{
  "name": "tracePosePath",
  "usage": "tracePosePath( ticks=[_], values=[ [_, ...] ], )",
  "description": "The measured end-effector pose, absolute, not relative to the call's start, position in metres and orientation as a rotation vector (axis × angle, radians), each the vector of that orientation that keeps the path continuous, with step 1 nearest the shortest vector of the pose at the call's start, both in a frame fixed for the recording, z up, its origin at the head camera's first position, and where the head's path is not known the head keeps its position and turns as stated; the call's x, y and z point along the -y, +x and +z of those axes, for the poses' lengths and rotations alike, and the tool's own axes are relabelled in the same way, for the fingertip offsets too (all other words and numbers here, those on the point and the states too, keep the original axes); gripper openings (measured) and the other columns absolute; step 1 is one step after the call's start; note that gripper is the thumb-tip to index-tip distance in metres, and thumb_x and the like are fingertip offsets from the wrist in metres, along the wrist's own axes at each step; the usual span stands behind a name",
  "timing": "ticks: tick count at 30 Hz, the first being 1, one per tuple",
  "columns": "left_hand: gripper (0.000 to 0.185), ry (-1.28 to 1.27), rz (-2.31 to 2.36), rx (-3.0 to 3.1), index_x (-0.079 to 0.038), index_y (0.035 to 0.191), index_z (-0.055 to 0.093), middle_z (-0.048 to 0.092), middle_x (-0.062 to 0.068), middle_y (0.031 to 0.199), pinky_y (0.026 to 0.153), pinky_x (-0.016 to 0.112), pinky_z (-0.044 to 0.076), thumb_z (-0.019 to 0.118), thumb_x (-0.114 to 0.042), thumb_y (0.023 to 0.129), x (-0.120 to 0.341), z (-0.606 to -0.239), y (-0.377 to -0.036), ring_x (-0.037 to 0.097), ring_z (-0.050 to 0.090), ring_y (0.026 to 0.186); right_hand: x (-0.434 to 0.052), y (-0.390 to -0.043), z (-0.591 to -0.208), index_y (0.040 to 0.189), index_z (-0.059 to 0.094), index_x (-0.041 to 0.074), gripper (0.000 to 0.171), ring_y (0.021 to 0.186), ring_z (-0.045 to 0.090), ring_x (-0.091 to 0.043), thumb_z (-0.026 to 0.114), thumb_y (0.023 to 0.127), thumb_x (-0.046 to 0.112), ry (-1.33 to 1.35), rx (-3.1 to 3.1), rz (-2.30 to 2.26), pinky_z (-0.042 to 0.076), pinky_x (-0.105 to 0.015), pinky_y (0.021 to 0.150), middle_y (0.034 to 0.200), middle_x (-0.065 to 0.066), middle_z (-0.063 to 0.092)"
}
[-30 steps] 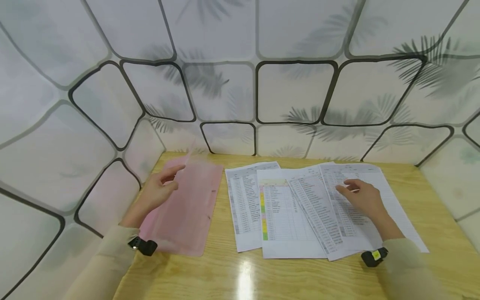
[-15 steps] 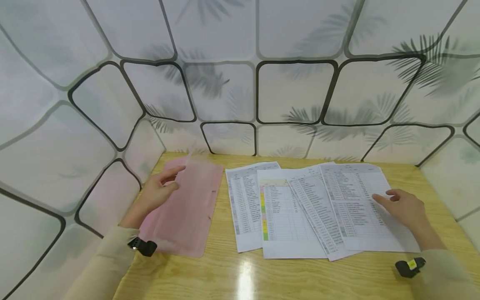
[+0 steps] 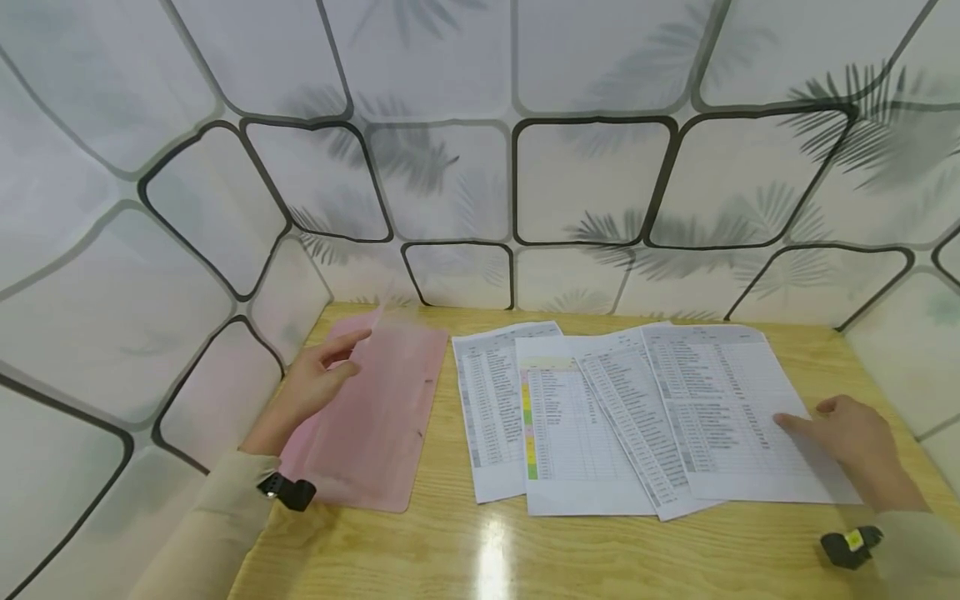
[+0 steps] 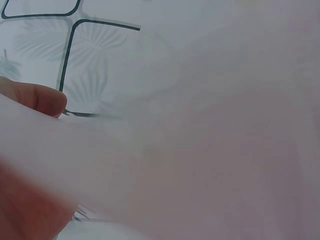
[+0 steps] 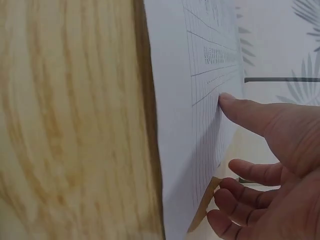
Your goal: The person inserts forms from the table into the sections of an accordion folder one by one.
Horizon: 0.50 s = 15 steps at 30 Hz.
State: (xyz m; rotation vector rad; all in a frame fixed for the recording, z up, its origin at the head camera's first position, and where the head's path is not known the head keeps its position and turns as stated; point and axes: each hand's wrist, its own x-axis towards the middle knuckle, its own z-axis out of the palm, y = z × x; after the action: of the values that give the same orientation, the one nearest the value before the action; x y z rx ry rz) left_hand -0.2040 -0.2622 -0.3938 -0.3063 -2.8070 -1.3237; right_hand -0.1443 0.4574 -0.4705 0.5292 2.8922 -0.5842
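Observation:
At the left of the head view lies a pink translucent folder (image 3: 390, 417), its clear cover raised. My left hand (image 3: 311, 387) holds that cover up at its edge, thumb and fingers at the lifted sheet. In the left wrist view the hazy cover (image 4: 210, 150) fills most of the picture, in front of part of the hand. To the right, my right hand (image 3: 855, 433) is at the right side of the rightmost printed sheet (image 3: 731, 400). In the right wrist view its thumb touches the paper, while the other fingers, loosely bent, are beside the sheet's edge.
Several printed sheets fan out across the wooden table (image 3: 420, 550), overlapping one another. One sheet (image 3: 581, 433) has a strip of coloured cells on its left. Behind the table stands a patterned wall (image 3: 592, 183), which also closes off both sides.
My right hand has moved right and toward me, off the middle of the rightmost sheet to its right side. My left hand stays in place with the folder cover raised.

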Motion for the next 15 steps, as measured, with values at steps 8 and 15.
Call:
tracePosePath(
  ticks=[8, 15],
  values=[
    [0.051, -0.326, -1.337, 2.782, -0.005, 0.15, 0.058, 0.055, 0.021, 0.156, 0.108, 0.059, 0.049, 0.058, -0.002, 0.1, 0.263, -0.394, -0.203, 0.046, 0.053, 0.142, -0.464, -0.148, -0.461, 0.108, 0.06, -0.027, 0.082, 0.078, 0.063, -0.035, 0.068, 0.095, 0.054, 0.389, -2.8, -0.564, 0.047, -0.037, 0.063, 0.096, -0.037, 0.067],
    [0.051, -0.329, -1.334, 2.774, -0.005, 0.149, 0.059, 0.057, 0.02, 0.154, 0.102, 0.029, 0.051, 0.06, -0.002, 0.099, 0.263, -0.396, -0.203, 0.045, 0.055, 0.14, -0.464, -0.152, -0.456, 0.107, 0.065, -0.023, 0.075, 0.079, 0.064, -0.032, 0.073, 0.092, 0.05, 0.395, -2.796, -0.578, 0.043, -0.032, 0.063, 0.098, -0.036, 0.07]
  ],
)
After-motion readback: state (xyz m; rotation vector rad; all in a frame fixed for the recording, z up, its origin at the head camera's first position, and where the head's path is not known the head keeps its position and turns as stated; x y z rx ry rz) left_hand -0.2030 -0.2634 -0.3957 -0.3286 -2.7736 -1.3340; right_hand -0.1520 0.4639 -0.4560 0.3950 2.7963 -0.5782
